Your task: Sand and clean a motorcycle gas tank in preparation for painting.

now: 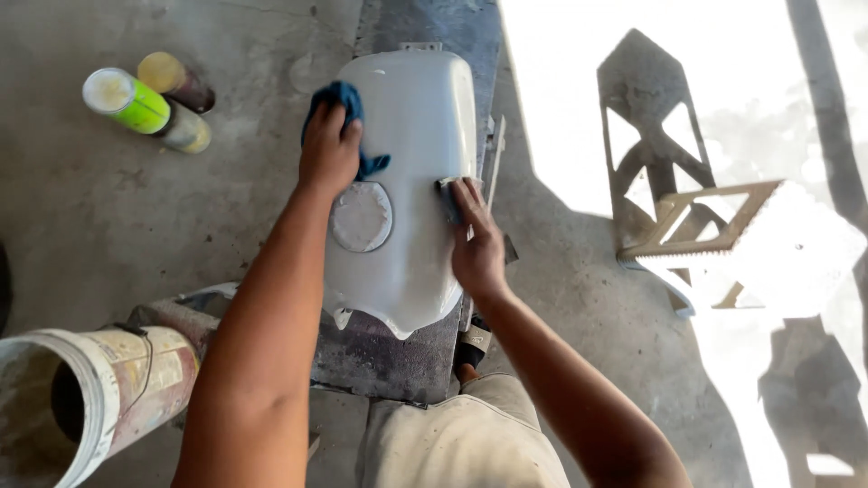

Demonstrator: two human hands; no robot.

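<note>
On the upper left of the pale tank, left hand pressed down, fingers curled and clamped on a blue rag bunched beneath the palm. At the tank's right edge, right hand laid against the side, fingers together and closed over a small dark pad, mostly hidden under them. Just below the left hand, a round, dull patch on the tank's glossy skin, touching neither hand. Tank lying lengthwise on a dark, rough bench, narrow end toward the body, wide end away. Both forearms stretched forward from the lower edge of the view, left one crossing the tank's near left corner. Below the bench, a knee in light trousers.

On the concrete floor to the upper left, well apart from the tank, two spray cans lying side by side, one with a bright green band, the other darker behind it. At the lower left, a stained white bucket tipped on its side, mouth toward the camera. To the right, in hard sunlight, a low wooden stool with an open square top, its shadow thrown across the floor behind it.
</note>
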